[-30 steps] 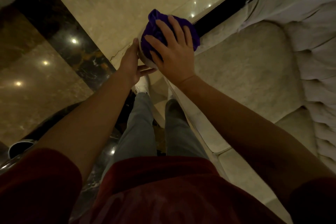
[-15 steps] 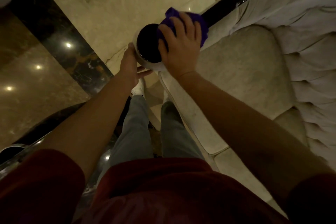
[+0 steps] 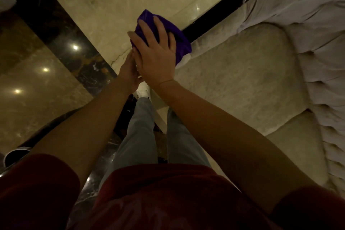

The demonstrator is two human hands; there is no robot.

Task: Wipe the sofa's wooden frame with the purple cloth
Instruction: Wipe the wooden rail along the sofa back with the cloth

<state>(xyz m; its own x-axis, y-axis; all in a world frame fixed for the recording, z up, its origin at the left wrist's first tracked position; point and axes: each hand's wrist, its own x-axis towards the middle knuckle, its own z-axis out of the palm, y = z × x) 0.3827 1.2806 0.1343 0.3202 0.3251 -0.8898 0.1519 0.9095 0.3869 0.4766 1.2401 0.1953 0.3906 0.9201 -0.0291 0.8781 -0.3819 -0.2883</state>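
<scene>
The purple cloth (image 3: 182, 42) lies bunched over the round front end of the sofa's armrest, where the dark glossy wooden frame (image 3: 220, 12) runs away up and to the right. My right hand (image 3: 155, 56) presses flat on the cloth with fingers spread. Below and to the left, my left hand (image 3: 128, 71) rests against the side of the armrest end, partly hidden by the right hand; its grip cannot be made out. The round dark end cap is covered by cloth and hand.
The cream sofa seat cushion (image 3: 246, 80) and tufted backrest (image 3: 321, 61) fill the right side. A polished marble floor (image 3: 115, 5) with a dark inlaid band (image 3: 61, 30) lies left. My legs and a white shoe (image 3: 143, 91) stand beside the sofa's front.
My right hand slid the cloth back over the round armrest end, covering the dark cap that was exposed half a second ago. My left hand stays against the armrest side.
</scene>
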